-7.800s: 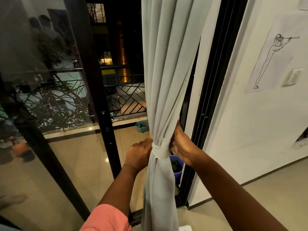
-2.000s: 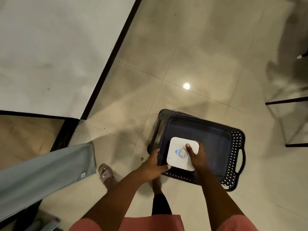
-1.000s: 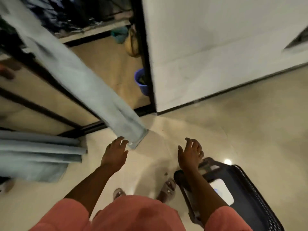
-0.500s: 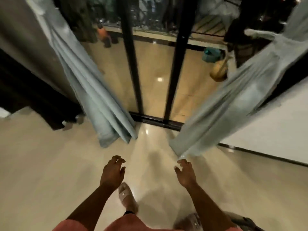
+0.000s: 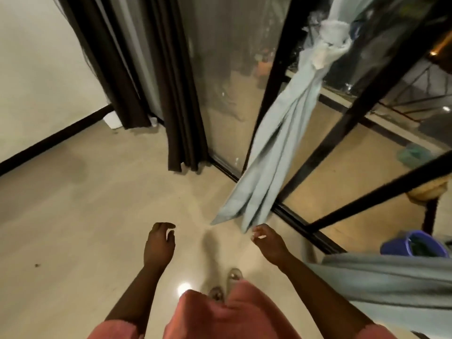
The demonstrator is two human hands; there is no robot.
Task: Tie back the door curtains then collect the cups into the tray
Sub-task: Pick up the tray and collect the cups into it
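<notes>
A pale grey-blue fabric door curtain hangs in front of the black-framed glass sliding door, right of centre and beyond the hands. It is gathered and knotted high up, the bunched knot showing at the far right, and below the knot the cloth falls in long narrow folds to a ragged hem just above the beige tiled floor. Its lowest corner ends just beside the right hand's fingertips; whether they touch cannot be told. A second stretch of the same pale cloth lies across the near right edge, behind the right forearm.

The left hand is held out over the floor with fingers loosely curled, holding nothing. The right hand is likewise empty, fingers relaxed and slightly spread.

To the far left a dark brown pleated curtain hangs to the floor beside a white wall. Beyond the glass on the near right sits a blue plastic bucket.
</notes>
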